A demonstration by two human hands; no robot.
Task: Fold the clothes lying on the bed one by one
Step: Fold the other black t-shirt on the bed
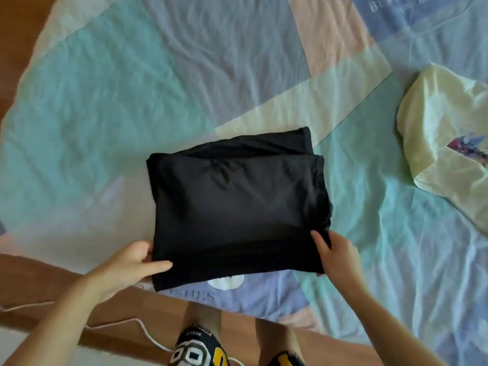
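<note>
A black garment [237,202] lies folded into a thick rectangle on the bed, near its front edge. My left hand [132,262] grips the garment's near left corner, thumb on top and fingers underneath. My right hand [335,253] holds the near right corner the same way, its fingers tucked under the cloth. A pale yellow shirt [446,143] with a coloured print lies spread at the right side of the bed, apart from both hands.
The bed is covered by a wrinkled pastel patchwork sheet [132,101]. A wooden bed frame [39,281] runs along the front edge, with a white cable [148,331] across it. My legs and patterned shorts [198,350] show at the bottom.
</note>
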